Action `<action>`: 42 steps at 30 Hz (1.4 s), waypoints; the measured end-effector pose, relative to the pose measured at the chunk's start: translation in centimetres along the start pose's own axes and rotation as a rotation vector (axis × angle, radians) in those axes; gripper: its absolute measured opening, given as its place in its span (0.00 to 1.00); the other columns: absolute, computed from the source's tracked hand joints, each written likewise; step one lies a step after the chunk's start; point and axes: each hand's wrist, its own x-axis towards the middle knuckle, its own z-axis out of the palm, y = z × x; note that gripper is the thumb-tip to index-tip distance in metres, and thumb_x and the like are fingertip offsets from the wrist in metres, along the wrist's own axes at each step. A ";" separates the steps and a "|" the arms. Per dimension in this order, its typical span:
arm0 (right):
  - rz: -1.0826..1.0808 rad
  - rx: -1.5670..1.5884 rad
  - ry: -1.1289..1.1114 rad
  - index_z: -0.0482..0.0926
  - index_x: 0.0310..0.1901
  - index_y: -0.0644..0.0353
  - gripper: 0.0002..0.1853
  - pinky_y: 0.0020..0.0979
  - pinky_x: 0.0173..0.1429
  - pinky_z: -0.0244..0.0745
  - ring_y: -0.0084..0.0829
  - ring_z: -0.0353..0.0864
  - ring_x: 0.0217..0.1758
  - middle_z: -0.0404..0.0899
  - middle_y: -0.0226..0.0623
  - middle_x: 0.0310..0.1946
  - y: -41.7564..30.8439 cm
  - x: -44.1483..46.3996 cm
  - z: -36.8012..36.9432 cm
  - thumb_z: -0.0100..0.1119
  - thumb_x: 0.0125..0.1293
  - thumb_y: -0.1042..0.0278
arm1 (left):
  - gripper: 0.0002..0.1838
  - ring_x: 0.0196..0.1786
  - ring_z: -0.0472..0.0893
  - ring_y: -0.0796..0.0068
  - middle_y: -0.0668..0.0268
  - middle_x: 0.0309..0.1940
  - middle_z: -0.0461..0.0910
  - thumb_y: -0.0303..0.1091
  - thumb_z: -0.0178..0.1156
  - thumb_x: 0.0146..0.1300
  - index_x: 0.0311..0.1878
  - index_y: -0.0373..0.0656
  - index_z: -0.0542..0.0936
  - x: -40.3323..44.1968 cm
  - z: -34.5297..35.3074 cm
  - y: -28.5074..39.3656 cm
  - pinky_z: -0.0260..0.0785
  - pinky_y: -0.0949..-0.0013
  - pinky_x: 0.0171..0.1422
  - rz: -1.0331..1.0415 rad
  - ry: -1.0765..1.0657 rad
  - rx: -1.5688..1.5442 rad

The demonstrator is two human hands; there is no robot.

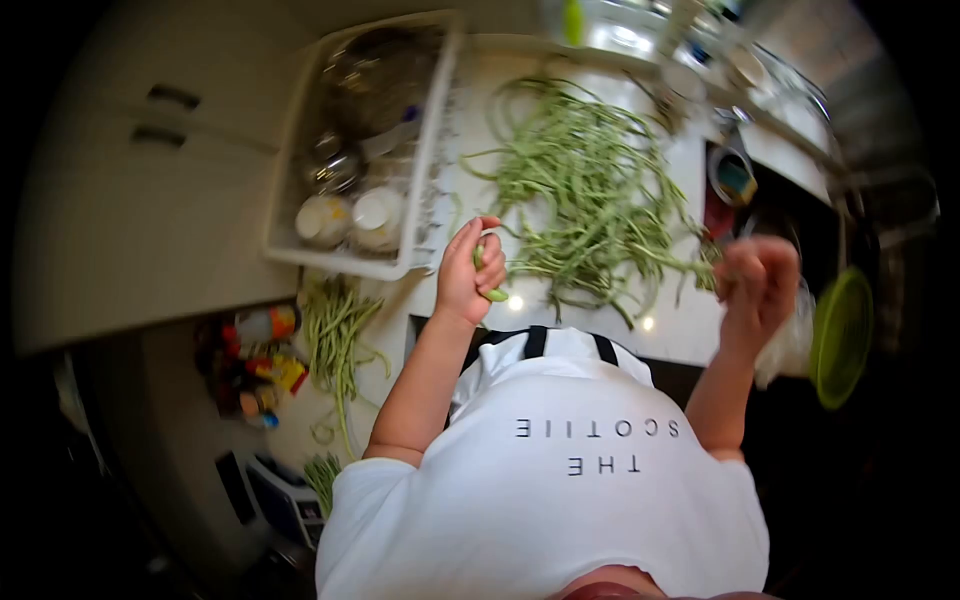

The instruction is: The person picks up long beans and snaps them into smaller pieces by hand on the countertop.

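My left hand [470,268] is closed around short lengths of green long bean [494,295], with ends poking out of the fist. It is over the counter, between the white rack and a large tangled pile of long beans [590,180]. At the right edge of that pile, my right hand [755,280] is raised with its fingers curled together. Motion blurs it, and I cannot make out what is in its fingers. A few bean ends [690,265] reach toward its fingertips. Another bunch of long beans [340,330] lies left of my left forearm.
A white dish rack [420,150] with jars stands at the back left. The sink [820,215] is at the right, with a green colander [842,338] near it. Colourful packages [265,355] sit at the left. More green beans [322,478] lie at the lower left.
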 end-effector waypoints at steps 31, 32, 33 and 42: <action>0.083 -0.229 0.017 0.76 0.50 0.64 0.08 0.17 0.40 0.65 0.17 0.72 0.39 0.78 0.30 0.42 0.6 2.0 -1.6 0.54 0.74 0.71 | 0.31 0.55 0.80 0.63 0.53 0.54 0.79 0.55 0.39 0.78 0.64 0.35 0.71 -15.1 -26.8 18.9 0.70 0.63 0.63 1.091 0.977 0.716; 0.009 -0.213 0.222 0.76 0.50 0.65 0.09 0.16 0.41 0.66 0.19 0.73 0.41 0.77 0.32 0.43 -0.8 2.3 -2.1 0.55 0.73 0.70 | 0.31 0.55 0.80 0.63 0.53 0.54 0.79 0.55 0.39 0.78 0.64 0.35 0.71 -14.9 -25.8 18.9 0.70 0.63 0.63 1.088 0.969 0.718; -0.061 0.037 0.248 0.75 0.45 0.65 0.08 0.16 0.37 0.64 0.20 0.71 0.38 0.75 0.34 0.40 -2.2 3.3 -4.2 0.57 0.71 0.68 | 0.27 0.49 0.80 0.67 0.56 0.48 0.80 0.51 0.40 0.79 0.60 0.35 0.74 -14.7 -23.2 19.0 0.71 0.66 0.58 1.192 0.960 0.768; 0.194 0.772 0.012 0.74 0.50 0.59 0.10 0.16 0.33 0.68 0.20 0.73 0.35 0.75 0.29 0.36 -5.2 3.8 -1.3 0.57 0.70 0.67 | 0.13 0.41 0.80 0.75 0.64 0.37 0.82 0.33 0.49 0.75 0.49 0.35 0.80 -5.4 1.0 8.0 0.73 0.70 0.52 1.032 0.168 1.008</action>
